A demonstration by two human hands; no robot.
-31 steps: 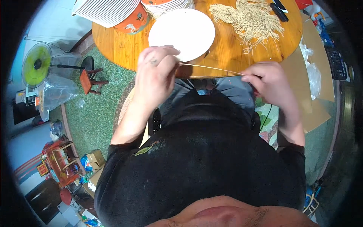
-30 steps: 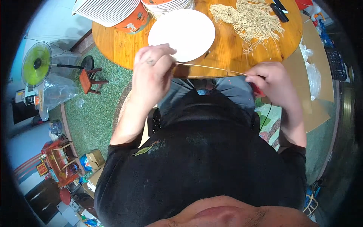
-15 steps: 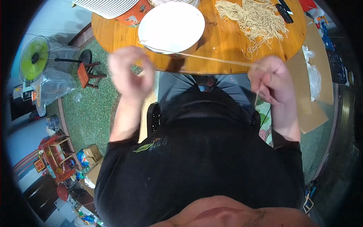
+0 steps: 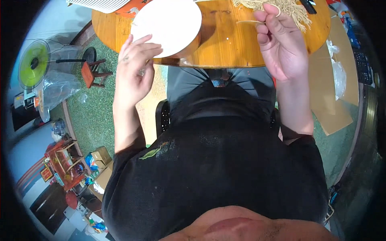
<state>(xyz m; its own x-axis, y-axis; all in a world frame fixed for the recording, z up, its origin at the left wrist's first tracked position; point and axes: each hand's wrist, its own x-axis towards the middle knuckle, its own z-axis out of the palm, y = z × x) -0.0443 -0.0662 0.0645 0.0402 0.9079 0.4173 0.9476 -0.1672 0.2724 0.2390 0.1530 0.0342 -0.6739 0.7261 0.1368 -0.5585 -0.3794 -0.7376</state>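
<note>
A large white round disc [image 4: 167, 28], like a plate, lies at the near left edge of the wooden table. My left hand [image 4: 136, 68] is over its near left rim with fingers stretched and apart, seemingly holding nothing; whether the fingertips touch the disc I cannot tell. On the right, my right hand [image 4: 284, 46] is raised over the table edge, thumb and fingers pinching a tan string [image 4: 248, 21]. One end of the string sticks out to the left, and a bit loops over a fingertip. Behind this hand lies a heap of tan strings [image 4: 300, 15], partly covered by it.
On the round table [image 4: 223, 52] a stack of white ribbed-edged pieces [image 4: 98, 5] stands at the far left. A black-handled tool [image 4: 309, 7] lies far right. Left on the floor are a green fan [image 4: 34, 63] and a wooden stool [image 4: 91, 74]; flattened cardboard [image 4: 331, 114] is right.
The string was stretched between both hands; now only my right hand has it, moved up and away. My left fingers have uncurled over the disc, which appears farther left and up in view.
</note>
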